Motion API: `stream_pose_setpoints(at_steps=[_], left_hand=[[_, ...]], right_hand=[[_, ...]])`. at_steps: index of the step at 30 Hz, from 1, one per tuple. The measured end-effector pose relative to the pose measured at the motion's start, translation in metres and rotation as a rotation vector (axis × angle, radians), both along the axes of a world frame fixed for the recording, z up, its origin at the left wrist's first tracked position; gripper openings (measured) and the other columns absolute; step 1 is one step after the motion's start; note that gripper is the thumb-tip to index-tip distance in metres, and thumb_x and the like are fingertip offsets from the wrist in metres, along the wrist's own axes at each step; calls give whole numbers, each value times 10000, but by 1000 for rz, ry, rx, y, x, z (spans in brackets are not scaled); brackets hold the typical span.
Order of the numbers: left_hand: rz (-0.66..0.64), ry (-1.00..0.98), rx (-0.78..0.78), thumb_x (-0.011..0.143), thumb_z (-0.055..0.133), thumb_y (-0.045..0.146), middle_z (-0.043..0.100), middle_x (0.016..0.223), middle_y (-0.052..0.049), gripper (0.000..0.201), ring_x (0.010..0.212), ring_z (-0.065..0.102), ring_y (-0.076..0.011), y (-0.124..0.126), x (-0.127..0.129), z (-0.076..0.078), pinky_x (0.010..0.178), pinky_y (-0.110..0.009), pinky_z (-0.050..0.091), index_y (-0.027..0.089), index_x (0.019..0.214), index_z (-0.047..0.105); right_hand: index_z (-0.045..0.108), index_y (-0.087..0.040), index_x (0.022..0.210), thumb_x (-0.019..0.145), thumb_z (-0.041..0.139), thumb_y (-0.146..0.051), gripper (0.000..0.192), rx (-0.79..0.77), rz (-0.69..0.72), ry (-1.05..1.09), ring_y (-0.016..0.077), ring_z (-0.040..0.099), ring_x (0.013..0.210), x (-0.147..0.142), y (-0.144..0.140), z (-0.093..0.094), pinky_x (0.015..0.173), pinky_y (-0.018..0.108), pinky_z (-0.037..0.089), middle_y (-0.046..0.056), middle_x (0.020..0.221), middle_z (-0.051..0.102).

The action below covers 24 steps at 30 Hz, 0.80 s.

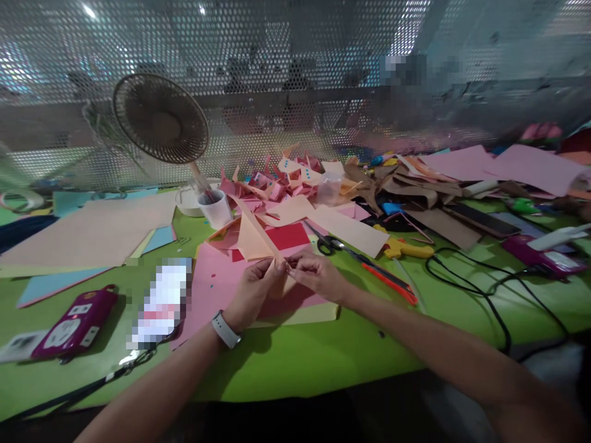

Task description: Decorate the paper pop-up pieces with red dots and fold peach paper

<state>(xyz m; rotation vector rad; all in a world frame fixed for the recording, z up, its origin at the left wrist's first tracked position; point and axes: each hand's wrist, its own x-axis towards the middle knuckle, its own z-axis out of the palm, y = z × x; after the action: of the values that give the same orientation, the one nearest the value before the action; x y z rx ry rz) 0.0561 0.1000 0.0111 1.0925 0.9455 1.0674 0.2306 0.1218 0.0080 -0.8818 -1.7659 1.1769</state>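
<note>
Over the pink sheet, both hands meet: left hand and right hand pinch the folded peach paper, fingers closed tight on its near corner to steady the crease. Scissors lie just right.

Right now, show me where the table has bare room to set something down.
Bare green table runs along the near edge, in front of the pink sheet. A smaller bare patch lies between the orange cutter and the black cable. Behind the hands, the folded paper pile and scissors crowd everything.
</note>
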Motion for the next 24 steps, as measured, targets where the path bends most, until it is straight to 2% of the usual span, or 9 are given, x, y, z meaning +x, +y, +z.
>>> stream_pose_setpoints(at_steps=[15,24], left_hand=[[4,-19,3,752,760,500,739,935,-85,413,799,633,-156,0,0,-1,734,-254,485,148,968,752],[1,-8,1,739,766,511,734,913,-79,425,780,624,-155,0,0,0,717,-258,485,144,953,751]], right_hand=[[513,-204,596,849,609,-396,332,36,5,-74,161,575,761,1,4,-3,715,311,487,32,805,611],[503,-205,596,851,604,-391,331,40,16,-88,146,537,711,1,2,0,663,293,468,24,793,586]])
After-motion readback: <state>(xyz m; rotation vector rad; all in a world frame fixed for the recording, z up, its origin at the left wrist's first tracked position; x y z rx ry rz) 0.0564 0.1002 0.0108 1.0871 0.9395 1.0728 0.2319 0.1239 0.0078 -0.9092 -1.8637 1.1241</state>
